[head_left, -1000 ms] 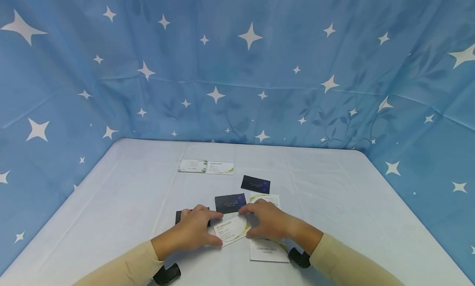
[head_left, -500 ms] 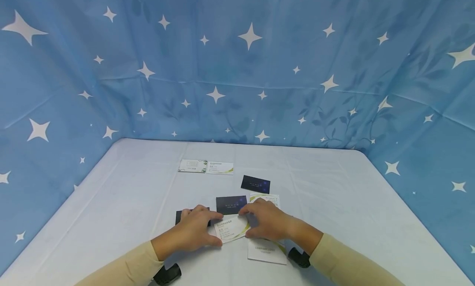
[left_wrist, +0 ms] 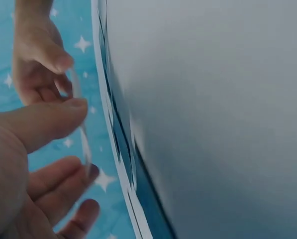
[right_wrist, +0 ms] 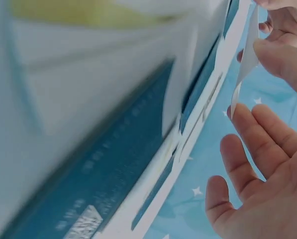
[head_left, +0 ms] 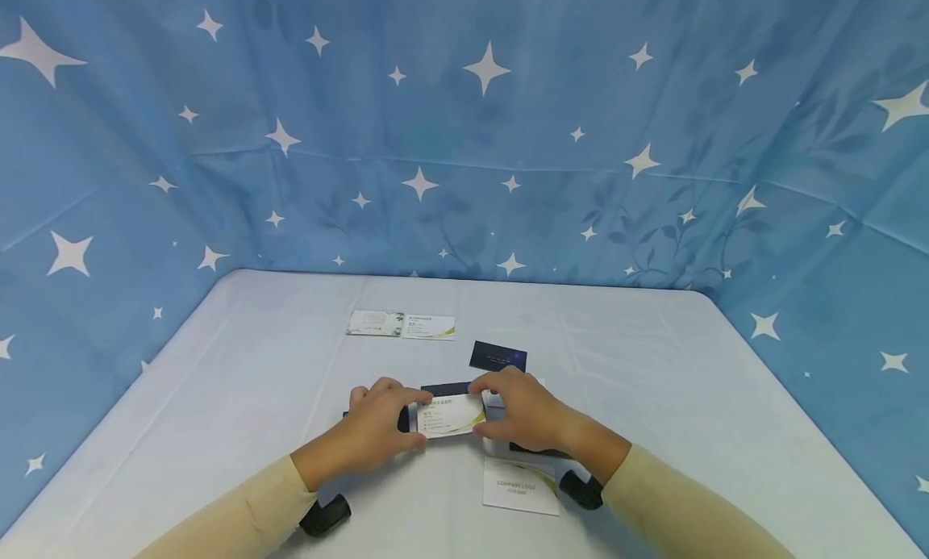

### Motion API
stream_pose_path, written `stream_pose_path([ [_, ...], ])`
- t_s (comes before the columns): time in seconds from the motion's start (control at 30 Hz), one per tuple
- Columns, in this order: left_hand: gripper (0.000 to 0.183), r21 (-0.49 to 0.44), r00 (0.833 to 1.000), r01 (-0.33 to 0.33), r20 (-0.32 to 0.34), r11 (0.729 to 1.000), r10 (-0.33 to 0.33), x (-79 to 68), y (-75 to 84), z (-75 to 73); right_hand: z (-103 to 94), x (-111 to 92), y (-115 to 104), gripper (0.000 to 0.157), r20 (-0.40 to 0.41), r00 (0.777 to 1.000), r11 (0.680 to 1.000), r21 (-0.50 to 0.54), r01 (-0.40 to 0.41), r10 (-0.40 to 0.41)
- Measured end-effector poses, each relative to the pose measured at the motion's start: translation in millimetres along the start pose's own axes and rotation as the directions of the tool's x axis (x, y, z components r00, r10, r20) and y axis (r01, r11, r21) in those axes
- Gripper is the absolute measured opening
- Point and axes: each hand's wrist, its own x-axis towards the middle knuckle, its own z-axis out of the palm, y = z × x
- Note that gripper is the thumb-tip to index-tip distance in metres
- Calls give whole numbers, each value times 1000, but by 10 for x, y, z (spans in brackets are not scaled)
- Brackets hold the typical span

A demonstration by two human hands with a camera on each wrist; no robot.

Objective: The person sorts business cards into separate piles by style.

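A white business card (head_left: pixel 450 416) with a yellow-green curve at one corner spans the space between my two hands. My left hand (head_left: pixel 373 430) pinches its left end between thumb and fingers. On the right end, the thumb and fingers of my right hand (head_left: pixel 528 412) do the same. Both wrist views show the card (right_wrist: pixel 248 57) raised off the table and seen nearly edge-on. Behind it a dark business card (head_left: pixel 446 390) is mostly covered. Another dark card (head_left: pixel 403 419) lies partly hidden by my left hand, and a further dark card (head_left: pixel 540 450) peeks out below my right hand.
A white "COMPANY LOGO" card (head_left: pixel 520 486) lies in front of my right hand. Farther back is a dark card (head_left: pixel 497 356). Two white cards, one leaf-patterned (head_left: pixel 375 323) and one green-curved (head_left: pixel 429 327), lie side by side on the white table (head_left: pixel 639 365).
Both hands have lifted the white business card and carried it slightly away from me. It now covers most of the dark card behind it, and a dark card edge shows below my right hand.
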Motion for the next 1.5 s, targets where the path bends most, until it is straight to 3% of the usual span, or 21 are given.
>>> stream_pose_path([
  [0.17,55,22,1000,-17,-5,1000,17,234,-170,-130,-51,236,-13,50,-67,997,999,-33,-41,39],
  [0.4,56,97,1000,-4,25,995,1,681,-421,-321,-80,664,35,52,-142,984,991,-63,-118,108],
  [0.73,55,147,991,88,84,985,-102,1132,-621,-447,-52,1185,146,52,-137,967,973,-60,-224,214],
  [0.9,54,151,982,137,106,979,-154,1252,-701,-419,-17,1360,193,49,-120,959,963,-55,-263,255],
  [1.1,53,139,978,164,104,977,-179,1328,-777,-329,45,1430,265,48,-101,953,954,-57,-294,287],
  [1.5,54,157,968,199,122,967,-219,1352,-728,-349,97,1525,307,47,-80,950,944,-113,-309,301],
])
